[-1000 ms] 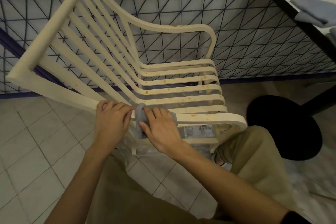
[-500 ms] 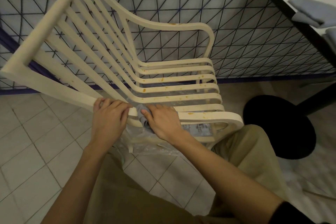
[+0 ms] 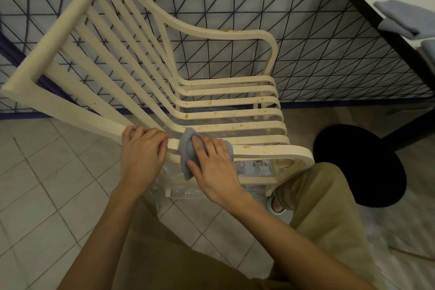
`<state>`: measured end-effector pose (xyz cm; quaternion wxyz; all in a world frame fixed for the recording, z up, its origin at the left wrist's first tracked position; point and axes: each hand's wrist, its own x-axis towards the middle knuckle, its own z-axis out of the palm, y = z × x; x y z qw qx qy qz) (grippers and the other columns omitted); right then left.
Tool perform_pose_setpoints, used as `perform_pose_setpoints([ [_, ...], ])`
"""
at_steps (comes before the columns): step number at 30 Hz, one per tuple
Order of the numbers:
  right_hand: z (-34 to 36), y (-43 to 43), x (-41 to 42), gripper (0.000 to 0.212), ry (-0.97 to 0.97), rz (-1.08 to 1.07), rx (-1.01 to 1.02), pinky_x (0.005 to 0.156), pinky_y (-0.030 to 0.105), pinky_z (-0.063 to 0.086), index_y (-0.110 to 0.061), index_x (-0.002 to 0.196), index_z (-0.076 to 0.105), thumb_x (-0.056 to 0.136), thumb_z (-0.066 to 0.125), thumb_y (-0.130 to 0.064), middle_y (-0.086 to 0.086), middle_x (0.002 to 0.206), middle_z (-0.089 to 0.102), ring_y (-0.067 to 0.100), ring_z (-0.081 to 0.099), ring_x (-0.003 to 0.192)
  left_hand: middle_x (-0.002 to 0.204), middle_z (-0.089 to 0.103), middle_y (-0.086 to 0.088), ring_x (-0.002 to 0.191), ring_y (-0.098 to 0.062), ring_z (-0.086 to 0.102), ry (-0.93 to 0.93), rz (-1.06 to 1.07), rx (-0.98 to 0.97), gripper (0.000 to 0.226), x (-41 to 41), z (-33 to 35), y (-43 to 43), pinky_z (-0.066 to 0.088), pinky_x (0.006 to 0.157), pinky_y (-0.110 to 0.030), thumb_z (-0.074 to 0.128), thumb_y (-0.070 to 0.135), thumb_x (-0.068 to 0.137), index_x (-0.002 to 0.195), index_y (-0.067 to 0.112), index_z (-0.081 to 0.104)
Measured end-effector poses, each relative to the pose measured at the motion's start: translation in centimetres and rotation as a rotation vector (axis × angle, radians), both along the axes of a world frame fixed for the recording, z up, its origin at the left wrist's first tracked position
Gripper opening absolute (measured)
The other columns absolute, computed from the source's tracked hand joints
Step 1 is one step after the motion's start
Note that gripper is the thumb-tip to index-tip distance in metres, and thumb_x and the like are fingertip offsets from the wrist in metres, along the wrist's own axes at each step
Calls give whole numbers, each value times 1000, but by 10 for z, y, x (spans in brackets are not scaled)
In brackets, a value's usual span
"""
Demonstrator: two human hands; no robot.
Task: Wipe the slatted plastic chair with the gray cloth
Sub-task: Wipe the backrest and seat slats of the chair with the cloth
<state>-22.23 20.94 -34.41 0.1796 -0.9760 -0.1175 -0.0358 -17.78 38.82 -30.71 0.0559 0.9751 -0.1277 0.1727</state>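
Gripping near arm rail of cream slatted plastic chair (image 3: 270, 149) w/ left hand (image 3: 141, 155), fingers curled over it, prob to stop it sliding. Squeezing small gray cloth (image 3: 187, 150) onto same rail w/ right hand (image 3: 214, 167), fingers + thumb wrapped round it, for scrubbing pressure imo.

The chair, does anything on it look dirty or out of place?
Yes. Orange-brown spatter dots the seat slats of the chair, with more blobs on the far armrest and on the near armrest, just past the gray cloth under the right hand. Nothing looks broken.
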Motion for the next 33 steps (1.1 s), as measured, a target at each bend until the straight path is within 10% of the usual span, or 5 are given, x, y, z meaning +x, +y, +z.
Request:
perform_pose_setpoints([
  [8,4,-2,24,51,4,-33,34,99,39,39,-17,137,50,102,27,-47,6,122,62,25,54,111,93,72,4,90,-21,57,-5,-10,-22,20,0,1,1,29,95,-39,54,24,94,98,22,74],
  [15,-7,-15,-30,62,28,11,31,120,39,-10,-25,156,5,103,32,-42,3,164,-6,20,-13,150,94,73,0,90,-24,59,1,3,-13,14,0,1,0,30,96,-41,66,20,88,99,19,74],
  [20,2,-7,-4,60,15,-23,-9,120,46,19,-17,152,24,102,21,-48,11,152,35,27,30,141,94,73,0,91,-24,59,1,0,-16,14,0,2,-1,30,95,-41,65,20,89,100,19,73],
  [27,11,-7,41,49,57,-109,-16,77,37,42,-18,95,66,103,28,-48,6,87,71,30,64,84,91,73,3,88,-23,58,33,8,-59,11,0,6,-4,30,94,-43,66,20,88,95,22,74],
  [33,-5,-26,-4,57,-42,65,47,116,37,25,-17,148,34,94,50,-28,7,147,41,24,36,134,100,71,4,97,-23,61,146,-100,-208,20,-5,4,-23,33,93,-38,69,14,85,102,24,71],
])
